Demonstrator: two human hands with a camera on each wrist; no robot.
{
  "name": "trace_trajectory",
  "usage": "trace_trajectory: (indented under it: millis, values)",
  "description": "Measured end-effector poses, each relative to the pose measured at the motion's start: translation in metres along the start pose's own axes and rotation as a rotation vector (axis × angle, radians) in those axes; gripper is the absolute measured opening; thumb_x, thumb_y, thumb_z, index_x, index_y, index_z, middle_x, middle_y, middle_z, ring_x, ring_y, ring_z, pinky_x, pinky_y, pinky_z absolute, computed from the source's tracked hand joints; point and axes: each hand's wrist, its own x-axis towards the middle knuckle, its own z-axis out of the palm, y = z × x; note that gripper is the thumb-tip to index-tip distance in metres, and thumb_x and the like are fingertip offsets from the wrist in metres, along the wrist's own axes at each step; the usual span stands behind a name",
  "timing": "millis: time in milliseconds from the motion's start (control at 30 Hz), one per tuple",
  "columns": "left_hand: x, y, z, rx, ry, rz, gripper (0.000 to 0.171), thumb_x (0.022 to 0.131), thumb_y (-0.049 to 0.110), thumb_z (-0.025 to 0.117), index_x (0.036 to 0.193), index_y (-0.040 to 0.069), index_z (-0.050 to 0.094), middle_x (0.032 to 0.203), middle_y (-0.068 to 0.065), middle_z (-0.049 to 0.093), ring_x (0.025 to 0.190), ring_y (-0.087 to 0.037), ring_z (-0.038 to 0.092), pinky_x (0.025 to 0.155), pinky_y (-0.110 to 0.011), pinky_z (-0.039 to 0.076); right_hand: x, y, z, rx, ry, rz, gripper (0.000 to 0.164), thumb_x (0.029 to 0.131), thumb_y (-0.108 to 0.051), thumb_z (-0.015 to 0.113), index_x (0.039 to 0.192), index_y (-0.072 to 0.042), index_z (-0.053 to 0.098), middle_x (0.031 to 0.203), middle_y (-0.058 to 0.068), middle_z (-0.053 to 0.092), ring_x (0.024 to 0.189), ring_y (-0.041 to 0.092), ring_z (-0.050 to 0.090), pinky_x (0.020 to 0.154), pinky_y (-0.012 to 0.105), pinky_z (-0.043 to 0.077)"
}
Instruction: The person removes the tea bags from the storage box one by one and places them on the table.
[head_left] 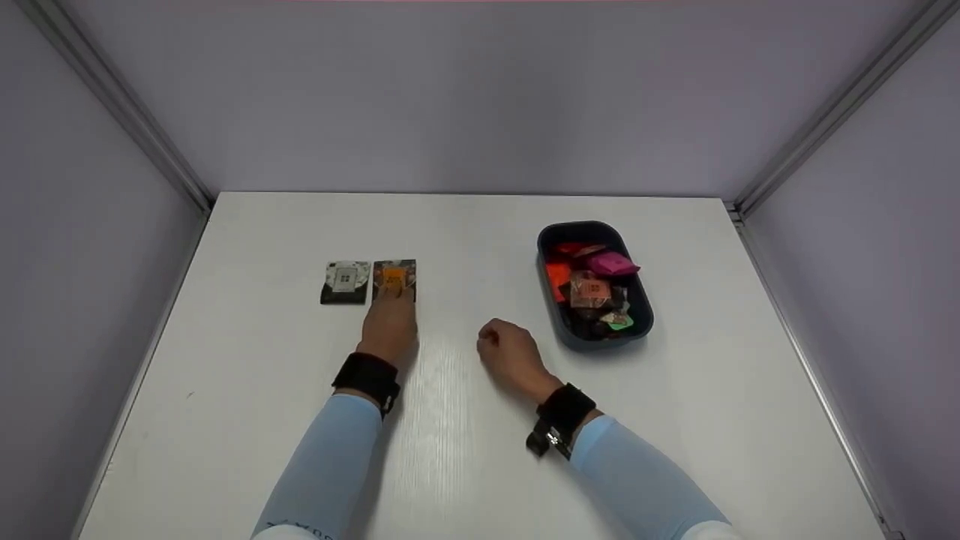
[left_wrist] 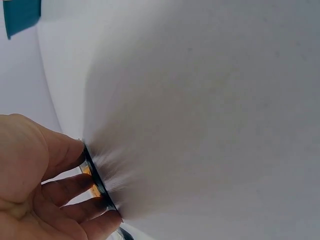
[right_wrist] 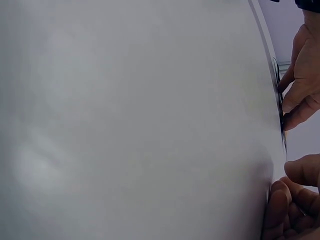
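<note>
In the head view my left hand (head_left: 389,324) reaches onto a dark square packet (head_left: 406,268) with an orange label, which lies on the table. Its fingertips touch the packet's face. In the left wrist view the thumb (left_wrist: 64,152) meets one edge, and the other fingers spread across the packet (left_wrist: 96,191). Just to its left lies a second square packet (head_left: 345,280), black and white with a pale label. My right hand (head_left: 514,358) rests on the table, fingers loosely curled, holding nothing; the right wrist view shows its thumb (right_wrist: 301,170) apart from the curled fingers.
A dark blue-grey oblong container (head_left: 596,344) stands right of my right hand. Inside are several packets, among them a pink one (head_left: 611,262), red ones and one with a salmon label (head_left: 591,290). Pale walls (head_left: 480,97) enclose the white table (head_left: 225,435).
</note>
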Motion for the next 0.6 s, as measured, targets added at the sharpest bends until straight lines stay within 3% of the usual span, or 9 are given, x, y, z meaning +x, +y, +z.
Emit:
trace_trajectory:
  millis: [200,300,467,600]
  values:
    - [-0.001,0.001,-0.003,0.013,0.015,0.010,0.033,0.100,-0.003,0.056,0.131,-0.014,0.061,0.131,-0.031,0.062,0.125,-0.048,0.057,0.112,-0.053,0.042,0.000,0.000,0.000,0.004,-0.012,0.003,0.010,0.097,-0.014,0.061,0.099,-0.010,0.071,0.090,0.001,0.068,0.082,0.017,0.060,0.076,0.036,0.051]
    - [-0.004,0.008,-0.008,-0.032,0.038,0.010,0.031,0.101,-0.002,0.055,0.129,-0.013,0.063,0.133,-0.030,0.061,0.127,-0.046,0.056,0.111,-0.053,0.042,0.000,-0.001,-0.003,0.018,-0.022,0.009,0.010,0.098,-0.014,0.062,0.101,-0.010,0.071,0.092,0.002,0.069,0.083,0.017,0.061,0.077,0.036,0.052]
    - [-0.016,0.033,-0.017,-0.217,0.099,-0.028,0.031,0.103,0.006,0.056,0.131,-0.005,0.064,0.141,-0.027,0.057,0.136,-0.041,0.050,0.111,-0.049,0.044,-0.004,-0.004,-0.019,0.021,0.039,-0.008,0.010,0.098,-0.017,0.065,0.100,-0.011,0.073,0.091,0.000,0.070,0.084,0.015,0.063,0.078,0.036,0.053]
    - [-0.026,0.058,-0.023,-0.367,0.196,-0.036,0.027,0.103,0.014,0.060,0.126,0.001,0.066,0.133,-0.021,0.062,0.130,-0.037,0.055,0.106,-0.046,0.047,-0.008,-0.009,-0.042,0.013,0.139,-0.070,0.008,0.099,-0.016,0.066,0.097,-0.012,0.072,0.086,-0.001,0.068,0.079,0.014,0.061,0.073,0.035,0.051]
